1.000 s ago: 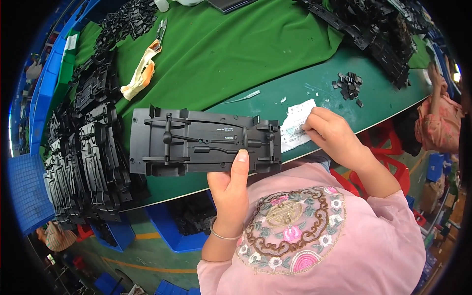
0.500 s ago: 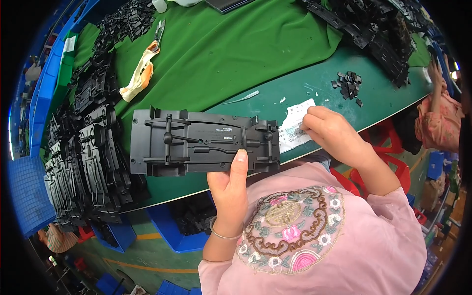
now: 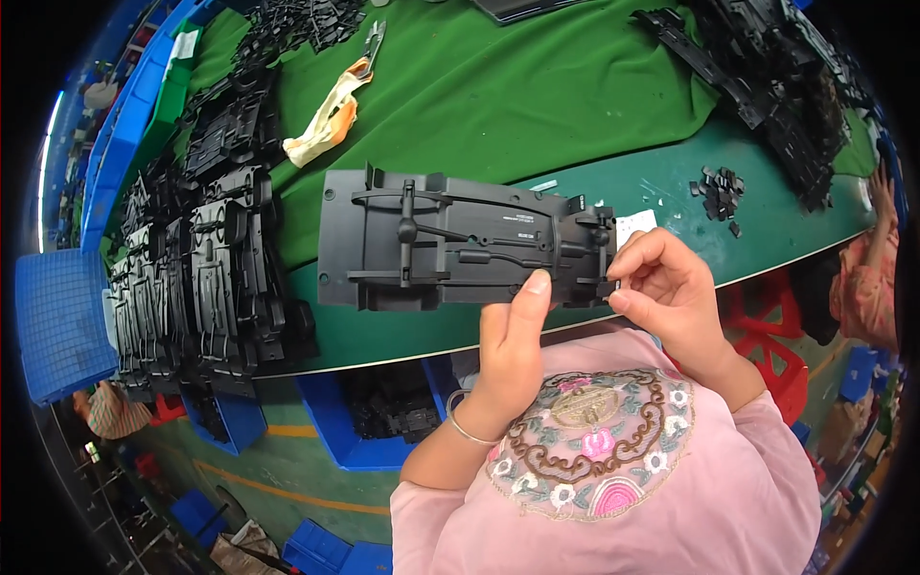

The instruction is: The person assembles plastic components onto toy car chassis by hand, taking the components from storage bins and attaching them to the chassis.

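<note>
"Chassis [image 3: 470, 244] in the left hand [image 3: 513, 355]: how is it gripped?"

"Thumb pressed down on the chassis's near edge; the fingers underneath are hidden, so I can't tell how they sit. It appears to be held over the near side of the table [image 3: 345, 340]."

"And the right hand [image 3: 671, 297]?"

"Thumb and forefinger look to be pinching a small black tab [image 3: 606, 287] at the chassis's near right corner. Whether it's seated, I can't tell."

"How would you handle that?"

"I'd brace the chassis firmly, line the tab up square, then press evenly; something that small could go in crooked. The matching tab [image 3: 576, 203] at the chassis's far right corner should be a fair guide."

"Anything to watch?"

"Loose black pieces [image 3: 717, 192] lie beyond the chassis's right end and similar parts [image 3: 225, 278] are stacked to its left, so I'd avoid swinging it wide."
</note>
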Motion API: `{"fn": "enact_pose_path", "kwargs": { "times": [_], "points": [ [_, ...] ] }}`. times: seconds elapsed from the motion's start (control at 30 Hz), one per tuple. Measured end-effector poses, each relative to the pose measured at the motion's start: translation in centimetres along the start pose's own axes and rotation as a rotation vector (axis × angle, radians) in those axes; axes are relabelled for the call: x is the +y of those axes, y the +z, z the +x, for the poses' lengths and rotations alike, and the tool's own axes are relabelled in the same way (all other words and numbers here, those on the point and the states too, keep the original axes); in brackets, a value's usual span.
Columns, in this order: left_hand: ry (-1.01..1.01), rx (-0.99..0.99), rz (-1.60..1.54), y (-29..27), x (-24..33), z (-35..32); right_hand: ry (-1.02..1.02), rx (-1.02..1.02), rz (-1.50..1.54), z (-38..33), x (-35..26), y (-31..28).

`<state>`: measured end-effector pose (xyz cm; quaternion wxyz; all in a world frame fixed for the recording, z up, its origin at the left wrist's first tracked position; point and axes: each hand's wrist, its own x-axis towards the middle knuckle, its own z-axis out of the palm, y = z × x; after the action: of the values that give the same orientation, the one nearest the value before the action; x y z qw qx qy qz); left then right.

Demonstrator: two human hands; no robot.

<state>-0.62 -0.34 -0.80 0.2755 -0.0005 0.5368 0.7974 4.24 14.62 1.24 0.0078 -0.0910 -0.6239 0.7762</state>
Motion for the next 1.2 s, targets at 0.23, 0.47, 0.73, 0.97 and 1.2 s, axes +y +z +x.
{"fn": "enact_pose_path", "kwargs": {
  "times": [0.23, 0.47, 0.73, 0.97, 1.2],
  "points": [
    [0.110, -0.119, 0.002, 0.8, 0.5, -0.2, -0.177, 0.069, -0.179, -0.4, 0.4, 1.2],
    [0.162, -0.195, 0.115, 0.2, -0.1, -0.4, -0.264, 0.106, -0.294, -0.1, 0.9, 1.4],
    [0.178, -0.189, 0.182, 0.3, 0.1, -0.6, -0.270, 0.047, -0.403, 0.0, 0.4, 1.3],
    [0.364, -0.103, 0.276, 1.1, 0.3, -0.6, -0.316, -0.001, -0.541, 0.4, -0.5, 1.2],
    [0.355, -0.224, 0.224, 0.5, 0.0, -0.5, -0.319, -0.025, -0.567, 0.7, -0.6, 1.1]
  ]
}}
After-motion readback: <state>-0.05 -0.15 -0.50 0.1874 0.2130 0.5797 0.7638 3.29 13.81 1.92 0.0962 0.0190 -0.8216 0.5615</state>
